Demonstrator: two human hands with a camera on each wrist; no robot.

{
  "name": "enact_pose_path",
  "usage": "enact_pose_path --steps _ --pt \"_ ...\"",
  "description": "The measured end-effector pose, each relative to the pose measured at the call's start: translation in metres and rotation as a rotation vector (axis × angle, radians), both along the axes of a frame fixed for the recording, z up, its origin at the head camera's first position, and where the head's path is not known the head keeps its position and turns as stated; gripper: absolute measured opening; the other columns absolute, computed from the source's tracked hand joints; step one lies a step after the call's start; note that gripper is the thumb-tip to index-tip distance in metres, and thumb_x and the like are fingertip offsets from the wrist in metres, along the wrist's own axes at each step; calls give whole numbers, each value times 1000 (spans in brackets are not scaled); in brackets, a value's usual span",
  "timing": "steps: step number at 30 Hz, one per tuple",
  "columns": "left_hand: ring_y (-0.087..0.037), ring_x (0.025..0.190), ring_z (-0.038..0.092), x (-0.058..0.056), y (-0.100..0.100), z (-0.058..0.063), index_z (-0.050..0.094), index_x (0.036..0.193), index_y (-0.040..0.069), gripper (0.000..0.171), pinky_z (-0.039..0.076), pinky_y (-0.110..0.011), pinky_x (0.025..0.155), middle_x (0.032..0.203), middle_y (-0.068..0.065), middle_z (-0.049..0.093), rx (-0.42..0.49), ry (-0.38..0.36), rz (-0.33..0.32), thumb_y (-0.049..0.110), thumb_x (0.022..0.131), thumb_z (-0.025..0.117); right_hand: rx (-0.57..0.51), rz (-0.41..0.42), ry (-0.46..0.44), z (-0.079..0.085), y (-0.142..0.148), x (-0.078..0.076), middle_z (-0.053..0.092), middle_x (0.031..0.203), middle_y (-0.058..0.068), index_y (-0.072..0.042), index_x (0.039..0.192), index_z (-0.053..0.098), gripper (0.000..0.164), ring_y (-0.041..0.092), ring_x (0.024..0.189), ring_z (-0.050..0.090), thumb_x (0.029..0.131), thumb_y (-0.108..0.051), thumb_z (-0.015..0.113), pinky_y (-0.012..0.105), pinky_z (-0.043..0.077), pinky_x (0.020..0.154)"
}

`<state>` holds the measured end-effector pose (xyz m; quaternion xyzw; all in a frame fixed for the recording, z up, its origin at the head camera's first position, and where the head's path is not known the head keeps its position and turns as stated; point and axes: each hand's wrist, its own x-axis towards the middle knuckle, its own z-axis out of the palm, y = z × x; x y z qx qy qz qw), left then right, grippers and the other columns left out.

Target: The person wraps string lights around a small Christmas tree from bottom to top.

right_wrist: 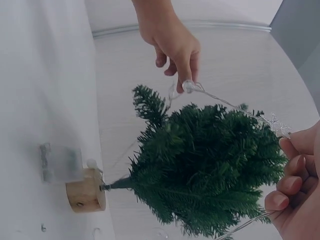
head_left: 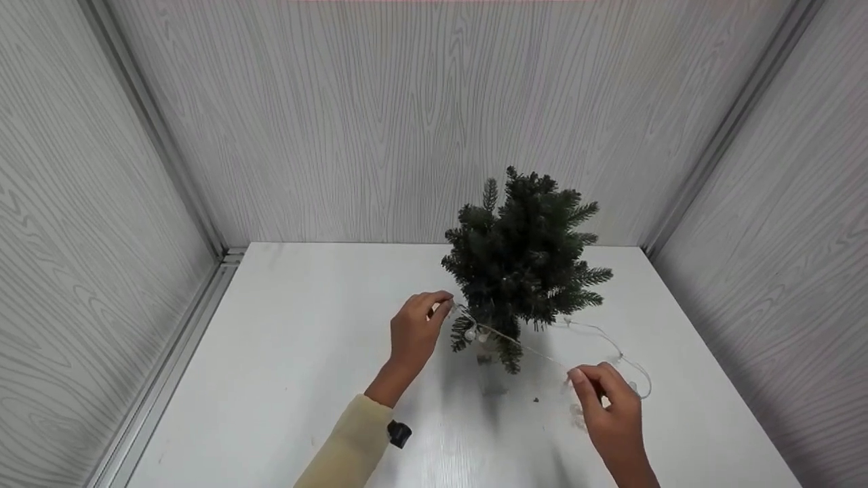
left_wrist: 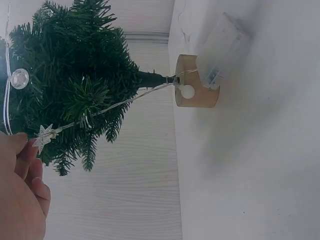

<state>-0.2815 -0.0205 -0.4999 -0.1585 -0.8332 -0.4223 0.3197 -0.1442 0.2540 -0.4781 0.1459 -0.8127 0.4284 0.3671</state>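
A small artificial Christmas tree (head_left: pixel 529 251) stands on a round wooden base (left_wrist: pixel 196 97). In front of it a clear string of fairy lights (head_left: pixel 532 351) stretches between both hands. My left hand (head_left: pixel 413 332) pinches the string at the tree's lower left, near a clear star light (left_wrist: pixel 44 138). Nearer the front right, my right hand (head_left: pixel 614 413) pinches the string beside another star light (right_wrist: pixel 276 125). In the right wrist view its other fingers curl by a lower strand (right_wrist: pixel 245 226). A clear box (left_wrist: pixel 225 47) touches the base, with a white ball light (left_wrist: pixel 187 91) alongside.
A loose loop of the string (head_left: pixel 634 362) hangs right of the tree. A dark speck (head_left: pixel 536 400) lies on the white table (head_left: pixel 305 305). Pale wood-grain panels (head_left: pixel 305 122) rise at the back and both sides.
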Motion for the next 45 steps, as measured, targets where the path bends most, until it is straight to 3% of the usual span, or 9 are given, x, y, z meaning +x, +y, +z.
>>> enact_pose_path --steps 5,13,21,31,45 --pt "-8 75 60 10 3 -4 77 104 22 13 50 -27 62 97 9 74 -37 38 -27 29 98 69 -36 -28 -5 5 10 7 52 72 -4 -5 91 71 20 3 63 45 88 15 67 19 37 57" --pt "-10 81 67 25 13 -18 78 98 20 11 53 -26 59 94 7 75 -170 172 -25 26 89 78 -19 -86 65 11 33 7 56 74 -1 3 92 70 17 0 62 46 85 18 68 15 38 56" --pt "-8 81 67 29 28 -15 78 94 23 11 53 -24 58 91 9 74 -201 242 10 29 86 82 17 -137 78 27 52 -2 58 74 0 6 93 71 9 -1 65 48 87 13 70 11 38 59" --pt "-8 84 68 30 42 -26 79 94 24 14 53 -24 56 90 9 73 -255 218 32 36 89 78 27 -212 59 26 71 -18 58 75 3 5 94 72 8 -2 66 47 87 10 71 9 37 61" --pt "-11 82 69 29 61 -37 80 95 21 10 56 -28 59 88 6 74 -180 141 133 26 86 81 -3 -259 7 24 83 -36 60 80 5 3 97 73 6 0 68 47 91 3 71 10 36 61"
